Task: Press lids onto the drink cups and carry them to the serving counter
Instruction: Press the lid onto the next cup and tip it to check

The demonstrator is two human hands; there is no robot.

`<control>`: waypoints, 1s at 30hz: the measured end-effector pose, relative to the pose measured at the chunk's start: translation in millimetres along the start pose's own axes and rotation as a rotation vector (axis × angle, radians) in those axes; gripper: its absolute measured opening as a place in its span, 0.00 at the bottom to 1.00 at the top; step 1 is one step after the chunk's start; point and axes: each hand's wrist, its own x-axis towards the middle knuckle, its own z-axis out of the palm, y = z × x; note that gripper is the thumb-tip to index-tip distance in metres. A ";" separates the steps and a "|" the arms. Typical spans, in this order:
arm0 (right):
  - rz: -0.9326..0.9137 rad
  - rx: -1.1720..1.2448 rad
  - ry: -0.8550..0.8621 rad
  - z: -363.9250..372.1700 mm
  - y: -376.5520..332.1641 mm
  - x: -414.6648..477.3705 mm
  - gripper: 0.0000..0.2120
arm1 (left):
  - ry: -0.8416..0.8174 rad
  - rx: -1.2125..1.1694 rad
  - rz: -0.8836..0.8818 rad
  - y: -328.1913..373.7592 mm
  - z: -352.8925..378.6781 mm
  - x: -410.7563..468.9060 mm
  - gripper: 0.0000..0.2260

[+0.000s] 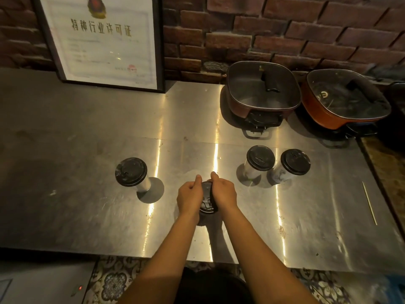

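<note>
A drink cup with a black lid (207, 197) stands on the steel counter (87, 205) straight in front of me. My left hand (189, 197) and my right hand (224, 194) clasp the lid's rim from either side, thumbs on the far edge. The cup body below is mostly hidden by my hands. A pale cup with a black lid (131, 172) stands to the left. Two more lidded cups (260, 161) (295, 162) stand side by side to the right.
Two square electric pots with glass lids (263, 91) (344, 99) sit at the back right against the brick wall. A framed certificate (103, 40) leans at the back left. A thin stick (370, 204) lies near the counter's right edge.
</note>
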 end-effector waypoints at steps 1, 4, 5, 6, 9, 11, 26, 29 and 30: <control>0.025 0.001 0.013 1.1 -0.4 1.8 0.19 | 0.021 0.017 -0.002 -0.5 2.7 -0.6 0.15; 0.014 -0.061 0.036 4.0 2.6 3.2 0.20 | 0.091 0.068 -0.006 -0.7 7.3 -2.2 0.17; 0.005 -0.069 0.038 4.1 3.3 3.1 0.20 | 0.107 0.083 0.006 -0.2 8.0 -2.8 0.18; -0.003 -0.080 0.034 4.0 4.1 4.0 0.20 | 0.117 0.098 0.027 -1.2 8.3 -2.6 0.19; -0.032 -0.127 0.036 2.3 5.0 5.2 0.18 | 0.133 0.114 0.084 -5.4 7.8 -1.2 0.18; -0.030 -0.097 0.055 3.9 6.2 5.3 0.16 | 0.147 0.126 0.093 -8.2 8.2 1.8 0.18; 0.017 -0.030 0.119 6.0 13.5 2.2 0.16 | 0.060 0.274 0.170 -3.7 5.6 3.9 0.17; 0.061 0.047 0.181 0.5 29.2 -7.4 0.17 | -0.105 0.446 0.289 2.5 3.4 8.9 0.13; 0.062 0.027 0.182 -2.9 35.9 -11.6 0.16 | -0.155 0.509 0.333 4.8 3.9 9.7 0.14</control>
